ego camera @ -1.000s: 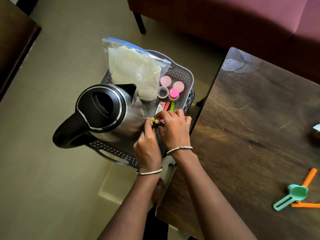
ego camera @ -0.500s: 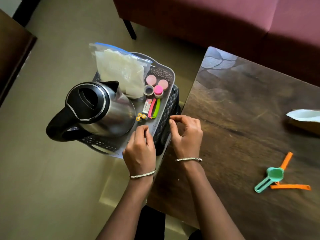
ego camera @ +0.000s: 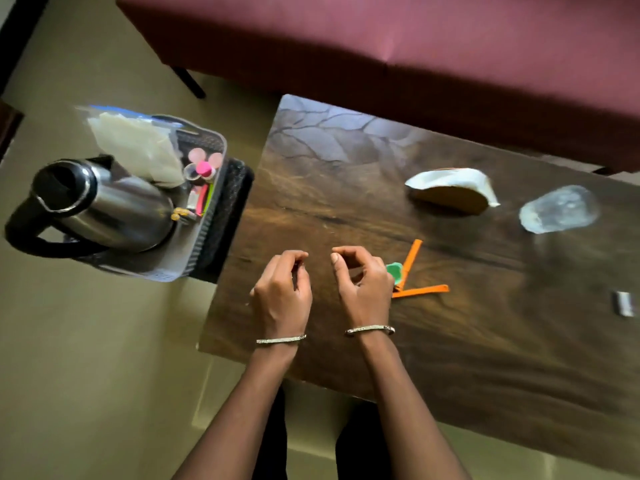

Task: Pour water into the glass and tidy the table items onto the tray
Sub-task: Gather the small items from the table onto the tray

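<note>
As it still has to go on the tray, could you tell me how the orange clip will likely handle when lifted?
The orange clip looks like thin plastic, so probably light and fairly stiff. Its arms lie spread in a V, so one may swing at the hinge. Lying flat on the table, it seems unlikely to roll.

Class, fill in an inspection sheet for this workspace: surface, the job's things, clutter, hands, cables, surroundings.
Surface: dark wooden table, glossy.
Job's things: glass on the table's right part; steel kettle in the grey tray, left of the table.
Clutter: orange clip, green clip, white-and-tan holder and small silver item on the table; plastic bag and pink pots in the tray.
Hands: left hand and right hand above the table, loosely curled, holding nothing.
Cables: nothing seen.
Surroundings: maroon sofa, floor.
</note>
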Motion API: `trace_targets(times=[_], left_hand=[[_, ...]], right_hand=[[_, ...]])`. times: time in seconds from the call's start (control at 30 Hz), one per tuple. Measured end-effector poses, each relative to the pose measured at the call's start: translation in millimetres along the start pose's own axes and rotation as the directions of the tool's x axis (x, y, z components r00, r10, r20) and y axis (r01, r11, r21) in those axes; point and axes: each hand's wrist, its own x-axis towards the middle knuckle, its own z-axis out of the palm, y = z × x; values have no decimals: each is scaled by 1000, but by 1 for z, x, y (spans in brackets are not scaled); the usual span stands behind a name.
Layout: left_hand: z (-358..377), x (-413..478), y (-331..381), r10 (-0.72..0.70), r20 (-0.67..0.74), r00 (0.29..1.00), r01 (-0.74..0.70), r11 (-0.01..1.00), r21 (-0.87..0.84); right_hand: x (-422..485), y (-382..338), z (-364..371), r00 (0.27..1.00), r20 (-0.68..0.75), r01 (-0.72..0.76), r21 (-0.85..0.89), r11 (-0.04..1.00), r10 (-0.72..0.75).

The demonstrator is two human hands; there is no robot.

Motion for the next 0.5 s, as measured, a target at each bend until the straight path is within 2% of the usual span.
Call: trace_targets(times=[0.33, 0.5], left_hand=[[84, -97, 156, 97, 66, 993, -86, 984, -155], [114, -124, 212, 181, 205, 962, -136, 967, -216]], right_hand=[[-14, 82, -206, 992, -75, -100, -7, 995, 99], [-18, 114, -279, 961, -187, -201, 18, 979, 201]])
